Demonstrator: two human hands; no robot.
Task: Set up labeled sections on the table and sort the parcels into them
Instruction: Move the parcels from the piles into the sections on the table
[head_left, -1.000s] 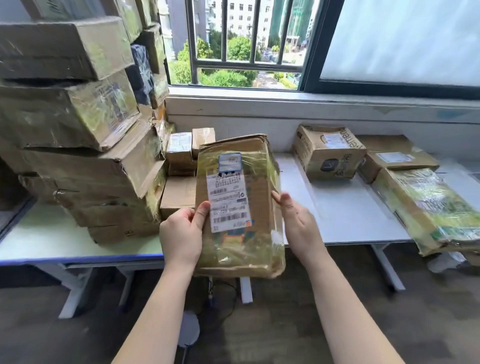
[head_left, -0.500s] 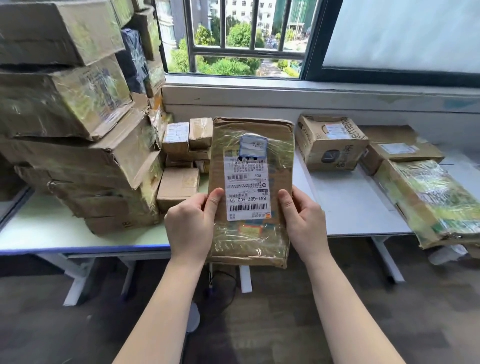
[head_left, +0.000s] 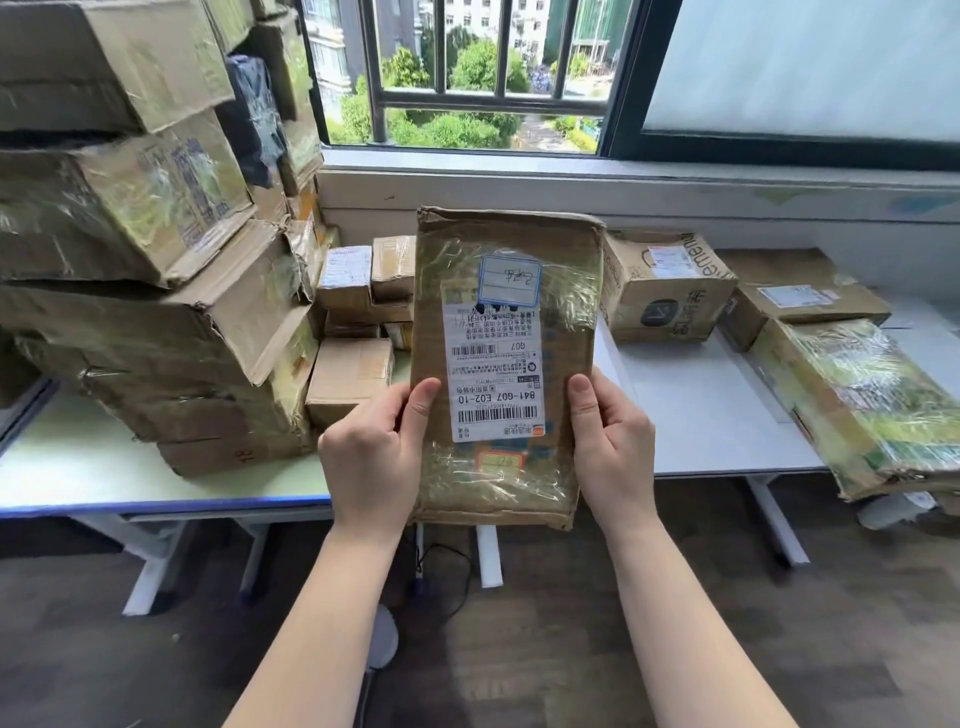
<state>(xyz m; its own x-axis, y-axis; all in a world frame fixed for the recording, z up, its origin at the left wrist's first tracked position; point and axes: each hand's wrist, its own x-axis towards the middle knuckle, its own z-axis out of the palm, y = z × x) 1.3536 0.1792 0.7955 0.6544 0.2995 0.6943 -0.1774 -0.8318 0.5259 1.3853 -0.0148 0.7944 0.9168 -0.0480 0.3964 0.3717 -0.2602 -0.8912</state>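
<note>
The left hand (head_left: 371, 457) and the right hand (head_left: 615, 447) each grip a lower side edge of one flat brown parcel (head_left: 506, 332); each thumb is pressed on the front, with the other fingers wrapped behind out of sight; the parcel is held upright in the air in front of the surface (head_left: 701, 415), not touching it. A second ago it was twisted so that one side showed, and the right hand only touched its edge; now its front faces the camera squarely. It carries three stickers: one white shipping label (head_left: 493, 379), one blue-bordered tag (head_left: 510, 280), one small orange tag (head_left: 501, 461). Three taped boxes (head_left: 857, 405) lie on the right of the surface; a tall stack of cartons (head_left: 130, 260) stands at the left; the small boxes (head_left: 348, 379) beside it are too crowded to count.
</note>
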